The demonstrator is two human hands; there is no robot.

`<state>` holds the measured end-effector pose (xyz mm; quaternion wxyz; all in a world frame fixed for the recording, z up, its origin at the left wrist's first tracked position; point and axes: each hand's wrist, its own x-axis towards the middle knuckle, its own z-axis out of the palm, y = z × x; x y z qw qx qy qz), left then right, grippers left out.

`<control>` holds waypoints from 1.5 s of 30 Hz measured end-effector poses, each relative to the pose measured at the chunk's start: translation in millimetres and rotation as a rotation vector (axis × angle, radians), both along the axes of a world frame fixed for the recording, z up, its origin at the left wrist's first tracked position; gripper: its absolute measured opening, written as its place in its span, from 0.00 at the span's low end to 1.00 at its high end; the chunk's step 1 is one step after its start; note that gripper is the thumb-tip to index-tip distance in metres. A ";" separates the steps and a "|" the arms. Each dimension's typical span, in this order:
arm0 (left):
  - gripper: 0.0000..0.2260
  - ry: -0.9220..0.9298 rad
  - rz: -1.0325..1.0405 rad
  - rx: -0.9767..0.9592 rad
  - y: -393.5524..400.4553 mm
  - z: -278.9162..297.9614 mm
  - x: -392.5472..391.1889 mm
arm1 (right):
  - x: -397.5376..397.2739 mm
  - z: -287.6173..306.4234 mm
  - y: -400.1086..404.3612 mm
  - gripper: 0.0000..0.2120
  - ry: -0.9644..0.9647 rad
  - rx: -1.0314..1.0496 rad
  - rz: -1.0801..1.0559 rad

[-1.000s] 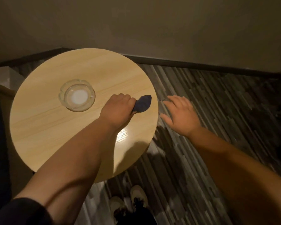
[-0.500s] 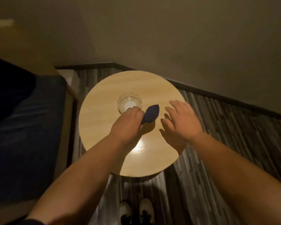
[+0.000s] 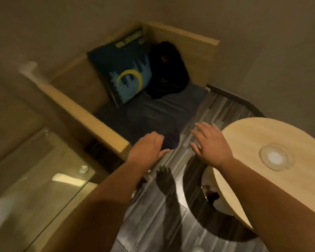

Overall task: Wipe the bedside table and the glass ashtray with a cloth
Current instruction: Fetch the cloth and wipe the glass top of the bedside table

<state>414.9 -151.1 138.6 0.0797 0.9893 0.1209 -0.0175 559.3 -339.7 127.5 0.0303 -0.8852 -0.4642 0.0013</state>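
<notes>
The cloth [image 3: 170, 141], dark and bunched, sits in our left hand [image 3: 147, 149], whose grip is curled round it above the floor [image 3: 153, 215], left of the bench [image 3: 273, 142]. Our right hand [image 3: 210, 144] hovers with fingers spread, holding nothing, just beside the bench edge. The glass ashtray [image 3: 275, 156] rests on the bench top.

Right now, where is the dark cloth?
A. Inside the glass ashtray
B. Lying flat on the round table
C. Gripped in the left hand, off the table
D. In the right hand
C: the left hand grips the dark cloth over the floor, left of the round table.
</notes>
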 end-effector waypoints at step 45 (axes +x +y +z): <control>0.16 -0.039 1.052 0.126 315.9 -142.8 -586.6 | -458.2 -178.6 544.2 0.35 0.016 -0.299 0.961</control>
